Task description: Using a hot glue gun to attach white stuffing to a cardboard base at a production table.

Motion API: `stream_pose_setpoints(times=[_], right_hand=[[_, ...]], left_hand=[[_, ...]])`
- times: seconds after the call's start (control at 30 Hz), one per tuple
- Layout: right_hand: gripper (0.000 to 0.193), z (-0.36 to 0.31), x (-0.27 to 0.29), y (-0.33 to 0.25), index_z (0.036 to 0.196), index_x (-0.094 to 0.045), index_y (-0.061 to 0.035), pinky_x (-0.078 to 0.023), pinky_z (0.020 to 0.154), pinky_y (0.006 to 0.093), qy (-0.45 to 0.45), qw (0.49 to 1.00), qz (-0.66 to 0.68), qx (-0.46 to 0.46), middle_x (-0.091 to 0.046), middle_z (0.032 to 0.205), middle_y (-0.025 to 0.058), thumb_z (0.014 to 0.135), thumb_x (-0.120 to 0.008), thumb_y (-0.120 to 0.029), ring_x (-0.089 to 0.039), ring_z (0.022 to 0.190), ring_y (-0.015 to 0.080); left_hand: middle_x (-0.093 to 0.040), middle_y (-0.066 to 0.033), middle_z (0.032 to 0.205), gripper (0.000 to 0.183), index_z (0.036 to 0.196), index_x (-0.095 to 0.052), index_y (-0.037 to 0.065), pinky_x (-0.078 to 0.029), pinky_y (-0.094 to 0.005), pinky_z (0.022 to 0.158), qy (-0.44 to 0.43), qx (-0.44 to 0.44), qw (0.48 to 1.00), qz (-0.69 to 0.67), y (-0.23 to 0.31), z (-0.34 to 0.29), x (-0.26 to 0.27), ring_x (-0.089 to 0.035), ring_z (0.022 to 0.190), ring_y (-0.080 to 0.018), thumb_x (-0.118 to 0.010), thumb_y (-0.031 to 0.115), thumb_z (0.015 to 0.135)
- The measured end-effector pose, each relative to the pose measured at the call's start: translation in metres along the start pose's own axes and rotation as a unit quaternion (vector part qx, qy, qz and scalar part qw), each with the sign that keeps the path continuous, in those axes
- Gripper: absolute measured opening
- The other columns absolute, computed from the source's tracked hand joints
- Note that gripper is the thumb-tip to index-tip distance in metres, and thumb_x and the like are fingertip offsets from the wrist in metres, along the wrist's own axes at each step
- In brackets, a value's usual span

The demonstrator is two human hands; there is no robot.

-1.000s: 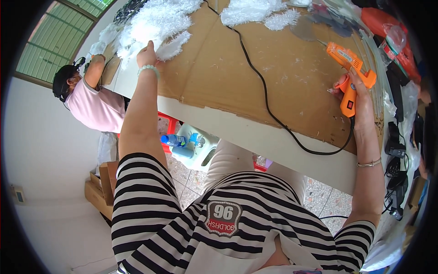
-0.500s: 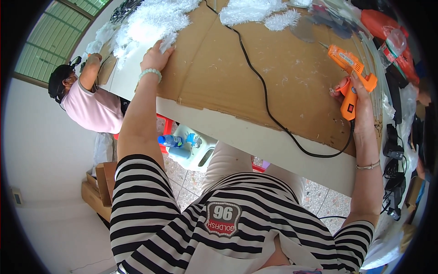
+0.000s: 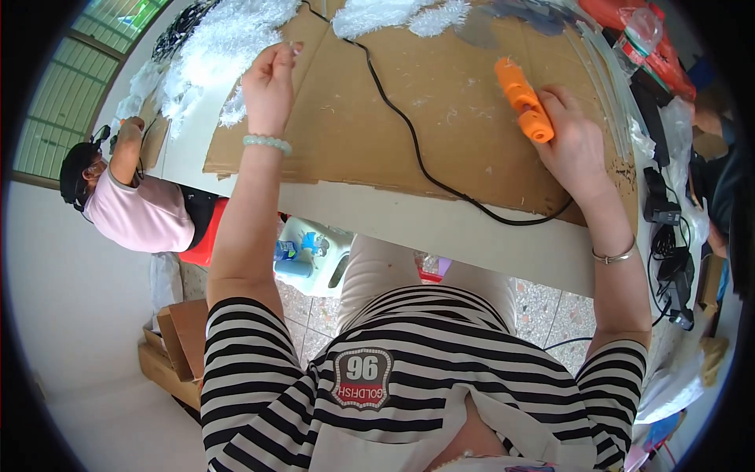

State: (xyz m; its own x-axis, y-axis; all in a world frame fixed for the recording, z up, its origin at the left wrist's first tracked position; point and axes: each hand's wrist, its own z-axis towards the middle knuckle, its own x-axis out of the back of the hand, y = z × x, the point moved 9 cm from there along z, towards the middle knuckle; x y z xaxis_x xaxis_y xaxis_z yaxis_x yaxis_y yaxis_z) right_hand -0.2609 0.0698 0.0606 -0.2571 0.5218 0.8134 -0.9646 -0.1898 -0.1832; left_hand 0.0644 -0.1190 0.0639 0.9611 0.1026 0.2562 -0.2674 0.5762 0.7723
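An orange hot glue gun [image 3: 517, 88] is gripped in my right hand [image 3: 572, 141], raised over the right part of the cardboard sheet [image 3: 354, 141]. Its black cord [image 3: 409, 126] runs back across the cardboard to the far edge. My left hand [image 3: 269, 86] is up over the cardboard's left side, thumb and fingers pinched together. Something small and pale may show at the fingertips, too small to name. Close beside that hand, to its left, lies a heap of white tinsel-like fringe [image 3: 208, 67]. More white fringe [image 3: 385, 16] lies at the far edge.
Clear thin rods [image 3: 604, 86], a red bag [image 3: 668, 55] and black power adapters [image 3: 661, 197] lie along the right. A white stool [image 3: 314, 244] with a bottle stands below the table. At left, a person in a pink shirt [image 3: 141, 212] works at the same table.
My left hand has lifted off the white fringe, fingertips now pinched. The glue gun has moved left in my right hand and turned. My view has shifted slightly.
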Motion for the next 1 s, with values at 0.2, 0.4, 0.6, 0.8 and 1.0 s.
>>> stream_pose_setpoints(times=[0.2,0.4,0.6,0.8,1.0], right_hand=[[0.059,-0.009,-0.017,-0.009,0.117,-0.057,0.0006,-0.051,0.079,0.04,-0.149,0.987,0.067,0.0,-0.057,0.116,0.0134,0.068,-0.076,-0.027,-0.061,0.095,0.0324],[0.051,0.008,0.02,-0.02,0.117,-0.059,-0.0028,-0.051,0.073,0.0357,-0.152,0.983,0.101,-0.017,-0.06,0.113,0.0125,0.073,-0.073,-0.024,-0.062,0.089,0.0265],[0.033,0.043,0.042,-0.056,0.107,-0.062,-0.0024,-0.05,0.066,0.0317,0.01,0.979,0.182,0.087,-0.064,0.097,0.0114,0.08,-0.069,-0.02,-0.062,0.081,0.0239],[0.014,0.067,0.034,-0.08,0.091,-0.063,0.0006,-0.048,0.063,0.0287,0.007,0.968,0.169,0.184,-0.063,0.08,0.0073,0.087,-0.061,-0.013,-0.06,0.07,0.0184],[0.016,0.083,0.062,-0.035,0.089,-0.062,0.0002,-0.046,0.06,0.0259,0.008,0.964,0.264,-0.019,-0.06,0.073,0.0032,0.091,-0.056,-0.014,-0.056,0.065,0.0124]], left_hand=[[-0.069,-0.0092,0.093,0.025,0.097,-0.066,-0.002,-0.053,-0.0291,0.08,-0.15,0.106,0.936,-0.3,0.048,-0.03,-0.104,-0.065,0.089,-0.0162,-0.061,0.021,0.092],[-0.068,-0.0101,0.097,0.028,0.099,-0.065,-0.002,-0.052,-0.0301,0.081,-0.213,0.135,0.906,-0.34,0.074,-0.052,-0.149,-0.065,0.09,-0.0172,-0.062,0.024,0.091],[-0.067,-0.0095,0.099,0.028,0.103,-0.064,-0.002,-0.052,-0.0306,0.082,-0.269,0.13,0.863,-0.408,0.085,-0.067,-0.169,-0.064,0.091,-0.0168,-0.062,0.023,0.091],[-0.066,-0.0106,0.102,0.029,0.106,-0.062,-0.003,-0.052,-0.0321,0.082,-0.259,0.117,0.872,-0.399,0.078,-0.067,-0.163,-0.064,0.091,-0.0179,-0.061,0.022,0.092],[-0.065,-0.0145,0.102,0.036,0.108,-0.06,-0.003,-0.053,-0.0344,0.081,-0.272,0.133,0.842,-0.447,0.062,-0.062,-0.151,-0.065,0.092,-0.0233,-0.057,0.03,0.094]])
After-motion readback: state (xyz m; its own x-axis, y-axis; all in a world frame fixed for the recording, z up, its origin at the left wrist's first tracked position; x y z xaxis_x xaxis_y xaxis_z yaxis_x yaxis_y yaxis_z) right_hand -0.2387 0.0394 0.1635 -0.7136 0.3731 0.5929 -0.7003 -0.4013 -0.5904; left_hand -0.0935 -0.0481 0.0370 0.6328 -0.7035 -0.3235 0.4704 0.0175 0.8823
